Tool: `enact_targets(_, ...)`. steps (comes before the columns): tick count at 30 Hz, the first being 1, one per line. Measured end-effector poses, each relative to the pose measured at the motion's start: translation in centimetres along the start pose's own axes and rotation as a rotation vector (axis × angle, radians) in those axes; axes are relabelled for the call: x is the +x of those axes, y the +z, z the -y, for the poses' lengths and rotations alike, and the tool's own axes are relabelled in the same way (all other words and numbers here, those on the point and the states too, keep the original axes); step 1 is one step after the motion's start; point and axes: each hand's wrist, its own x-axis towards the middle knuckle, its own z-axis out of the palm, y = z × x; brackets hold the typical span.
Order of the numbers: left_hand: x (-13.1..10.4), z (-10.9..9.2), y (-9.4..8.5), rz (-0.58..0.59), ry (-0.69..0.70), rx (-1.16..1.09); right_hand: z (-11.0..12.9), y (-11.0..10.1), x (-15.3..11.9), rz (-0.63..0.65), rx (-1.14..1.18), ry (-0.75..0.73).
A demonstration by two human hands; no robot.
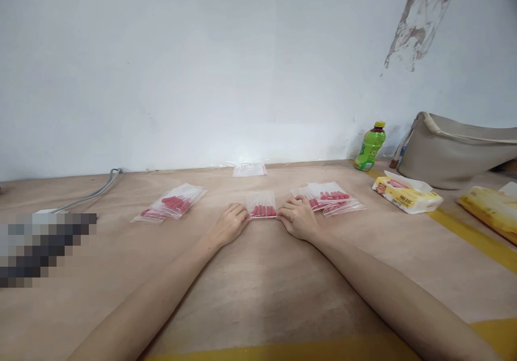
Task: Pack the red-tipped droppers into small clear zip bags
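Observation:
A clear plastic bag [263,210] with several red sticks in a row lies flat at the middle of the table. At its left edge my left hand [233,223] is closed, fingertips pressed on the bag's corner. My right hand [297,218] is closed at the bag's right edge, gripping the corner there. To the left lies a pile of similar bags with red sticks [174,203]. Another pile of filled bags [333,196] sits just beyond and right of my right hand. A flat bag [249,170] without red sticks rests near the wall.
A green bottle [370,146] stands by the wall at the right. Beside it are a beige handbag [456,151], a yellow tissue pack [407,193] and another yellow pack [490,210]. A grey cable [99,190] and a pixelated dark object [44,250] lie at the left.

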Motion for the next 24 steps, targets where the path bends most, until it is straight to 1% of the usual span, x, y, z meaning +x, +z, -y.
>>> enact_targets(4,-0.1,0.2,0.5,0.004,-0.036,-0.022,0.0,0.1,0.0,-0.004,-0.004,-0.001)
enact_targets(10,-0.7,-0.2,0.2,0.006,-0.029,-0.043,-0.1,0.1,-0.2,-0.016,0.017,0.018)
enact_targets(13,-0.9,-0.4,0.0,-0.004,-0.013,-0.097,0.2,0.3,-0.3,0.007,0.093,0.008)
enact_targets(15,-1.0,-0.5,-0.4,-0.012,-0.029,-0.135,0.4,0.5,-0.2,0.028,0.184,0.028)
enact_targets(17,-1.2,-0.3,-0.9,-0.04,-0.095,-0.136,0.6,0.7,0.1,-0.009,0.293,0.082)
enact_targets(19,-1.8,0.4,-1.6,-0.075,-0.186,-0.085,0.4,0.6,0.4,-0.089,0.397,0.144)
enact_targets(21,-2.8,1.6,-2.4,-0.101,-0.274,0.017,-0.2,0.1,0.8,-0.165,0.468,0.207)
enact_targets(24,-4.9,4.1,-3.7,-0.128,-0.412,0.224,-2.2,-1.7,0.8,-0.204,0.468,0.274)
